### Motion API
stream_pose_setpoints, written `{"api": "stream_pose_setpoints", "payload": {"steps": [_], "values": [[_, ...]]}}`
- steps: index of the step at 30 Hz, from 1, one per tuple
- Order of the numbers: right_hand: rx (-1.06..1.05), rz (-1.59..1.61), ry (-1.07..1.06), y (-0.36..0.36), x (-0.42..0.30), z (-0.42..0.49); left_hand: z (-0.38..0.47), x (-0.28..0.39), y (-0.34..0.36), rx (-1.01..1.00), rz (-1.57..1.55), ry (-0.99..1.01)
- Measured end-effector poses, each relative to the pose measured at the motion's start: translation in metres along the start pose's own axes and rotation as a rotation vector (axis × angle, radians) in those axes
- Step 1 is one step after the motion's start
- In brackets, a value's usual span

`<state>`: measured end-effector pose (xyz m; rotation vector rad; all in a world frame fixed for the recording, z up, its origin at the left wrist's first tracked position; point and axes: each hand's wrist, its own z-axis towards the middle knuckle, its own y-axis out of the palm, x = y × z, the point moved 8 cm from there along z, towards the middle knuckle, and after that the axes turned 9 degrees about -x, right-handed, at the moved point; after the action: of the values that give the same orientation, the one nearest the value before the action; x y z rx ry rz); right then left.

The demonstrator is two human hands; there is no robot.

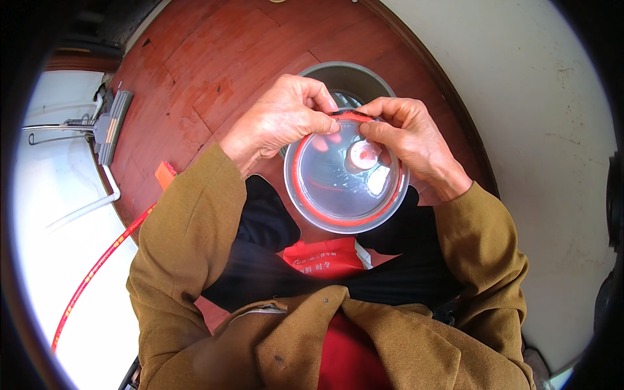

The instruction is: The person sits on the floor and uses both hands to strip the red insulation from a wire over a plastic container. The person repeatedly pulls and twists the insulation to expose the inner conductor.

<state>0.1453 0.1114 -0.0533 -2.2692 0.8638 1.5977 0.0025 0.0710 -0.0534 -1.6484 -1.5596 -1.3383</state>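
A clear round plastic lid point(336, 190) faces up above my knees. A red sealing ring point(302, 195) runs around inside its edge, and a small round valve or knob point(363, 155) sits off-centre. My left hand point(287, 114) pinches the lid's far rim between thumb and fingers. Close beside it, my right hand point(409, 139) grips the same rim. Between the two thumbs, a stretch of the ring looks dark or black. Behind and partly under the lid stands a grey bucket point(348, 70) with what looks like water in it; the lid and hands hide much of it.
Red-brown wooden flooring point(234, 63) lies ahead, with wet-looking patches. A sponge mop point(114, 127) leans at the left, near a white pipe point(111, 183) and a red-handled broom point(97, 265). A pale wall point(536, 170) rises on the right. A red printed bag point(326, 256) lies between my legs.
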Motion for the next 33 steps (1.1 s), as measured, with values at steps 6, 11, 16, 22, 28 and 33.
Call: {"api": "stream_pose_setpoints", "payload": {"steps": [6,11,16,22,28,33], "values": [[-0.055,0.01,-0.009,0.006,0.001,0.001,0.0,-0.005,0.005,-0.007,-0.086,-0.028],[-0.004,-0.061,-0.017,0.003,-0.001,0.0,0.001,-0.001,0.009,0.019,-0.014,-0.003],[0.005,-0.082,-0.03,0.004,-0.001,-0.001,0.002,0.002,0.012,0.081,0.321,0.007],[0.01,-0.026,-0.02,0.002,0.005,0.002,0.002,0.003,0.012,0.092,0.521,0.069],[-0.008,0.017,0.015,0.0,0.007,0.0,0.004,0.004,0.013,0.081,0.559,0.104],[0.007,0.048,-0.007,0.002,0.004,-0.001,0.004,-0.005,0.012,0.008,0.236,0.014]]}}
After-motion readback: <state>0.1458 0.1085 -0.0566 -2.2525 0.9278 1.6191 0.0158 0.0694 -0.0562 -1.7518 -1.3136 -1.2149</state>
